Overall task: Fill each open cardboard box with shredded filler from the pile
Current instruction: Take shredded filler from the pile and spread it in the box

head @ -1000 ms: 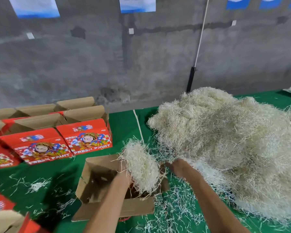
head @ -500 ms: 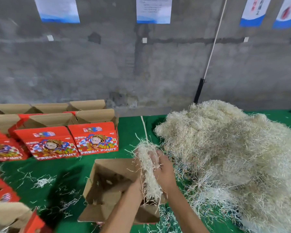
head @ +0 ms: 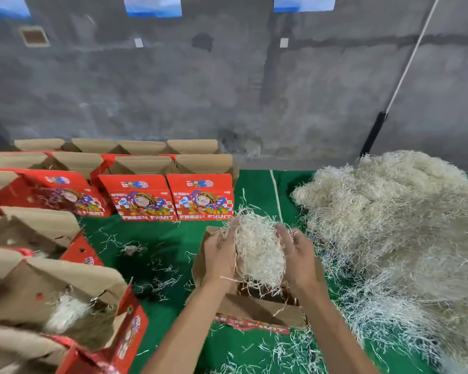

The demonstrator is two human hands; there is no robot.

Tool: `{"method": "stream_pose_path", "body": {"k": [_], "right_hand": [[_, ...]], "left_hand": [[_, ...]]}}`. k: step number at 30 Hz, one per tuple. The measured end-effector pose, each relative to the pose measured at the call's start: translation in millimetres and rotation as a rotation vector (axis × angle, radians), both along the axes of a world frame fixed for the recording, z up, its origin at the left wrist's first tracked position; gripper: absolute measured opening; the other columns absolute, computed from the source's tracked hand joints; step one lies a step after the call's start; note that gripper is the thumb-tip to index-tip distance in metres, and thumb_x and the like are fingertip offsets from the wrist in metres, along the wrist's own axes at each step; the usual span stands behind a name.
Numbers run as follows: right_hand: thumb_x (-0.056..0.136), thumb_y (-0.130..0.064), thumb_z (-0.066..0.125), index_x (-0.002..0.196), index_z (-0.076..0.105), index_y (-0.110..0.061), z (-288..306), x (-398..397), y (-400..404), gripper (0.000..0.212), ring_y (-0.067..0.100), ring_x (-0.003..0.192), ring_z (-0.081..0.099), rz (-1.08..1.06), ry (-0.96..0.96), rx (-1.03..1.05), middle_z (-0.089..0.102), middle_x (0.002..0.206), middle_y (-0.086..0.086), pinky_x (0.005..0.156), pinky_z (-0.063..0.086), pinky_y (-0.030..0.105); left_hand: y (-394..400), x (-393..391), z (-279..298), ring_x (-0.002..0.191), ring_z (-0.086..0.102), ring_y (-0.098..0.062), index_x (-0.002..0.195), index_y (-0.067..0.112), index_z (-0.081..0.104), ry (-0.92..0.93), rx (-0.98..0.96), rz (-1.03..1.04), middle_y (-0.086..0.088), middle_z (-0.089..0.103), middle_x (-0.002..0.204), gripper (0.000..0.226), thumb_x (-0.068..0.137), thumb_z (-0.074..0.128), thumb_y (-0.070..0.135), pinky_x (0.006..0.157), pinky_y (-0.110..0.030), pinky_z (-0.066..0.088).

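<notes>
Left hand (head: 219,255) and right hand (head: 299,252) cupped a wad (head: 258,249) of filler between them, fingers curled around its sides, directly above the open box (head: 254,310) on the counter (head: 173,238). Wad sat just over the box mouth; a few strands hung into it.

Handling, by judgement: filler looked very light, springy and loose, no stiffness. It would compress easily and shed strands at any gap. Best held as it was, squeezed from two opposite sides with whole palms, not pinched. Once released it would probably puff back up, so a push down into the box seemed needed. The box looked like thin card with floppy flaps and light enough to shift if bumped.

Main pile (head: 389,225) lay to the right of the box, near it. More red boxes (head: 170,198) stood in rows at left and behind; a near-left box (head: 65,306) showed something pale inside.

Hard to make out:
- Box interior mostly hidden by hands and wad; fill level couldn't be told.
- Fingertips on the far side of the wad were buried in strands.
- Near-left boxes were blurred and cut off by the frame edge; contents unclear.
- Pile's right and near ends ran out of view.
- Back-row boxes showed only flaps, fill unknown.
</notes>
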State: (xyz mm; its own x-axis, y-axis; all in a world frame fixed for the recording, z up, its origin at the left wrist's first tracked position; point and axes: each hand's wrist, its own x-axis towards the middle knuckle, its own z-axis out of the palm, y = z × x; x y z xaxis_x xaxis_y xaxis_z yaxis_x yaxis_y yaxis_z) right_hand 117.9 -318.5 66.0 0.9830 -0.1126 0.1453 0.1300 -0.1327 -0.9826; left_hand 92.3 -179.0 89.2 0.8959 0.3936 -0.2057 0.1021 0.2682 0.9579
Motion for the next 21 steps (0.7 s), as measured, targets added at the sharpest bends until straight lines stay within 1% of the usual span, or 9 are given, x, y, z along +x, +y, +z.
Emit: {"method": "stream_pose_path", "body": {"k": [4, 7, 9, 13, 16, 18, 19, 20, 21], "right_hand": [[0.095, -0.050, 0.058, 0.072, 0.050, -0.008, 2.6, -11.9, 18.8, 0.048, 0.013, 0.048, 0.029, -0.115, 0.019, 0.262, 0.039, 0.052, -0.009, 0.048, 0.034, 0.035], [0.095, -0.056, 0.054, 0.097, 0.060, -0.024, -2.8, -19.9, 38.2, 0.032, -0.003, 0.063, 0.058, -0.132, 0.080, 0.371, 0.064, 0.070, -0.019, 0.068, 0.049, 0.016], [0.096, -0.052, 0.054, 0.119, 0.057, -0.022, -5.3, -22.6, 54.3, 0.037, 0.007, 0.069, 0.068, -0.065, 0.143, 0.187, 0.069, 0.087, -0.004, 0.079, 0.057, 0.030], [0.095, -0.041, 0.061, 0.112, 0.064, 0.006, -7.6, -17.3, 49.2, 0.050, 0.014, 0.038, 0.041, -0.094, 0.131, 0.039, 0.044, 0.045, 0.000, 0.047, 0.052, 0.029], [0.089, -0.047, 0.068, 0.132, 0.055, 0.003, -6.4, -15.5, 36.7, 0.067, 0.035, 0.068, 0.062, -0.145, 0.078, 0.266, 0.064, 0.075, 0.025, 0.079, 0.056, 0.049], [0.090, -0.054, 0.066, 0.131, 0.058, -0.006, -4.4, -14.9, 44.6, 0.063, 0.028, 0.088, 0.067, -0.221, 0.062, 0.386, 0.073, 0.098, 0.007, 0.083, 0.048, 0.030], [0.090, -0.061, 0.062, 0.120, 0.061, -0.014, -3.7, -17.2, 52.9, 0.056, 0.023, 0.084, 0.067, -0.268, 0.043, 0.389, 0.073, 0.096, -0.001, 0.079, 0.058, 0.034], [0.090, -0.067, 0.056, 0.107, 0.060, -0.019, -4.6, -19.1, 62.4, 0.050, 0.021, 0.075, 0.061, -0.296, -0.001, 0.384, 0.069, 0.089, -0.002, 0.090, 0.031, 0.051], [0.090, -0.070, 0.051, 0.100, 0.055, -0.026, -6.3, -22.0, 71.8, 0.046, 0.015, 0.068, 0.055, -0.270, -0.035, 0.355, 0.064, 0.083, -0.008, 0.071, 0.034, 0.017]], "left_hand": [[29.6, 4.4, -17.9, 0.075, 0.059, -0.019, 0.072, 0.012, 0.065, -0.088, -0.172, 0.171, -0.002, 0.067, 0.080, 0.037, 0.081, 0.074, 0.046, 0.083, -0.039, 0.048], [29.8, 2.6, -32.8, 0.071, 0.054, -0.010, 0.074, 0.033, 0.052, 0.032, -0.005, 0.139, 0.013, 0.056, 0.073, 0.028, 0.099, 0.052, 0.044, 0.083, -0.030, 0.050], [23.3, -7.4, -40.9, 0.059, 0.052, 0.001, 0.071, 0.031, 0.047, 0.126, 0.111, 0.074, 0.016, 0.054, 0.060, 0.031, 0.099, 0.051, 0.043, 0.086, -0.020, 0.050], [25.5, -11.0, -27.6, 0.049, 0.055, -0.029, 0.077, 0.000, 0.059, 0.044, 0.142, -0.007, -0.008, 0.053, 0.052, 0.064, 0.082, 0.067, 0.063, 0.079, -0.034, 0.056], [47.5, 4.8, -14.1, 0.035, 0.034, -0.010, 0.060, 0.020, 0.045, -0.058, -0.014, 0.020, 0.011, 0.040, 0.042, 0.048, 0.083, 0.067, 0.056, 0.049, -0.018, 0.045], [50.5, 13.9, -12.4, 0.049, 0.046, -0.007, 0.069, 0.023, 0.057, -0.076, -0.095, 0.077, 0.011, 0.053, 0.059, 0.032, 0.090, 0.064, 0.047, 0.064, -0.028, 0.052], [48.3, 18.8, -15.6, 0.061, 0.052, -0.009, 0.083, 0.022, 0.065, -0.054, -0.080, 0.069, 0.009, 0.059, 0.074, 0.028, 0.093, 0.061, 0.048, 0.080, -0.035, 0.053], [43.3, 17.3, -15.7, 0.072, 0.057, -0.010, 0.102, 0.021, 0.068, 0.000, -0.024, 0.020, 0.009, 0.063, 0.088, 0.035, 0.095, 0.055, 0.053, 0.087, -0.034, 0.050], [37.4, 14.5, -19.1, 0.077, 0.063, -0.009, 0.114, 0.020, 0.066, 0.057, 0.041, -0.052, 0.010, 0.067, 0.095, 0.042, 0.096, 0.050, 0.055, 0.082, -0.027, 0.051]]}}
